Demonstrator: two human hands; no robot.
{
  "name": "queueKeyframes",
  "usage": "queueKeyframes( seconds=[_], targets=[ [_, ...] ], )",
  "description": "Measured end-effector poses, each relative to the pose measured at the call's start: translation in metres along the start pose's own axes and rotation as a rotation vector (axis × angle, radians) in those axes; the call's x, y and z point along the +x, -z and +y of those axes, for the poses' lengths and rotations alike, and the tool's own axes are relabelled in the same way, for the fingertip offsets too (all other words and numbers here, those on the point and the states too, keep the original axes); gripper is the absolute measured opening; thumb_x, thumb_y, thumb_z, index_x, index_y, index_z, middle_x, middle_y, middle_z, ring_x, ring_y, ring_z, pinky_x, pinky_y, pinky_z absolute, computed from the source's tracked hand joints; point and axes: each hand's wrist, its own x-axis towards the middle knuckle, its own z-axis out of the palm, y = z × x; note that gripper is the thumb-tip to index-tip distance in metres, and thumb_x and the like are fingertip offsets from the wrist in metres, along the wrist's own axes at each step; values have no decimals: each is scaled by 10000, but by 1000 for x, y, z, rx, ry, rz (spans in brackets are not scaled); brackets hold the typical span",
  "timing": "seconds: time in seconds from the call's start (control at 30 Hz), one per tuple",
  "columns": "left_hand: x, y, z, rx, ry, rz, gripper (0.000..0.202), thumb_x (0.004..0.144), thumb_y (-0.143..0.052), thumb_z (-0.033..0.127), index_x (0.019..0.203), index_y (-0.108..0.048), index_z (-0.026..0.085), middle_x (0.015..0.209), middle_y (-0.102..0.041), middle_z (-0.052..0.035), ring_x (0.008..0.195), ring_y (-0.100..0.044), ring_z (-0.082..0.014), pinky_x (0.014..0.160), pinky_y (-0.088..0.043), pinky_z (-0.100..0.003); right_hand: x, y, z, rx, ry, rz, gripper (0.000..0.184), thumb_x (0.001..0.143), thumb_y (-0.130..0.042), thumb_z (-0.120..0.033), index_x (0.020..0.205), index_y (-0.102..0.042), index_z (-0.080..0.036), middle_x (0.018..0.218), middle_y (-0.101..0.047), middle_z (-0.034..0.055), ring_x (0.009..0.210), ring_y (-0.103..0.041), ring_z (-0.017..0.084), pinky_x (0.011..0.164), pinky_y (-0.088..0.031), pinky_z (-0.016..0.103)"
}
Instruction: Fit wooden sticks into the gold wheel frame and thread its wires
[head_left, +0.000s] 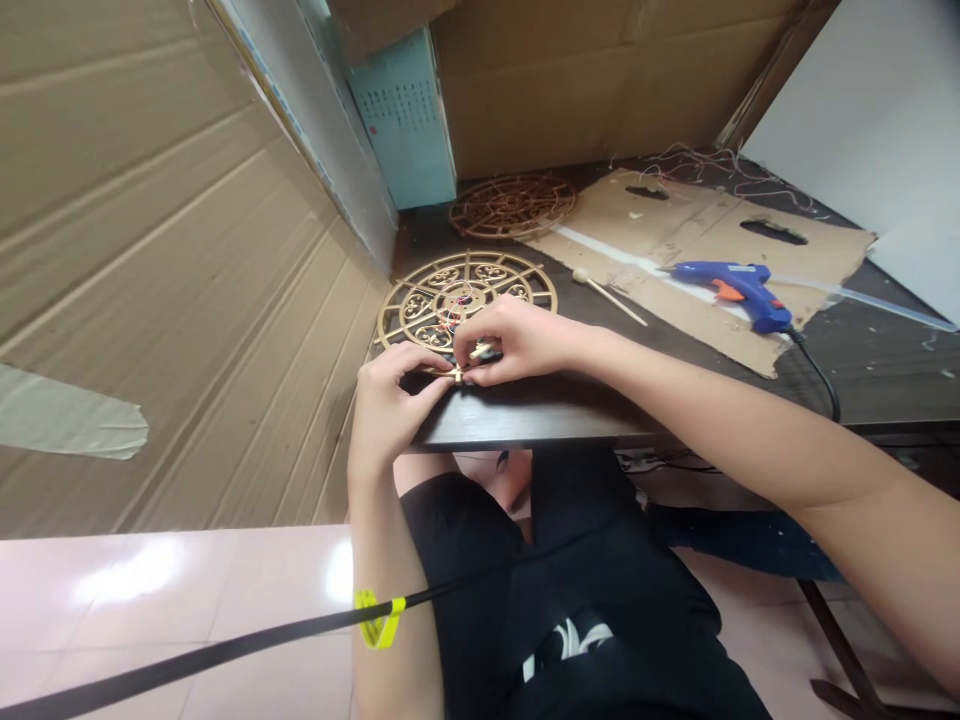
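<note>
Left hand (390, 395) and right hand (517, 340) pinch a small tan piece (457, 374) at the worktop's (675, 400) near edge
Fretwork disc (427, 300) looks light, brittle: grip its rim

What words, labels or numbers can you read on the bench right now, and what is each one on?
No text here is readable.
Teal box: rows of small print, too small and blurred to read.
Black shirt: a white mark, partly hidden, unreadable.
Blue glue gun: no label shows.
Small gold part, pinched by the left hand and right hand: no markings show.
</note>
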Motion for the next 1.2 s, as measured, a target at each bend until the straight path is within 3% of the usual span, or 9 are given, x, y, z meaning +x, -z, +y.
queueKeyframes(
  seconds=[0.17,0.4,0.6,0.77,1.2],
  targets=[
    [0,0,-1,3,1,5,72,868,-775,153,888,-778,222,921,-780,-23,898,-722,-204,873,-553,-371,-1,-1,2,21,4,-2,147,841,-688,-170,964,-767,-162,827,-742,5,733,-618,125,735,-411,234],
    [-1,-1,0,6,5,7,72,873,-771,149,885,-775,220,913,-778,-20,887,-721,-199,863,-550,-362,0,1,0,3,8,-24,119,859,-665,-193,908,-767,-156,806,-738,14,728,-612,127,726,-403,237],
    [1,-1,-2,-14,-5,-55,35,859,-805,183,878,-789,208,920,-791,-34,895,-728,-209,857,-548,-359,1,-2,-1,-74,-12,25,162,846,-616,-181,841,-774,-146,670,-669,-7,621,-519,107,691,-376,245],
    [1,-1,-2,-24,-22,-69,60,852,-797,153,882,-795,205,930,-799,-36,899,-733,-208,865,-549,-359,1,-3,-1,-92,-11,-24,158,833,-606,-162,794,-759,-150,682,-682,2,633,-516,113,690,-368,253],
    [0,-5,-3,-12,-37,-56,62,844,-803,146,865,-796,203,911,-797,-27,892,-736,-202,853,-539,-343,0,-2,2,8,-49,-35,157,844,-620,-153,844,-775,-128,690,-689,-2,651,-522,100,697,-366,240]
  ],
)
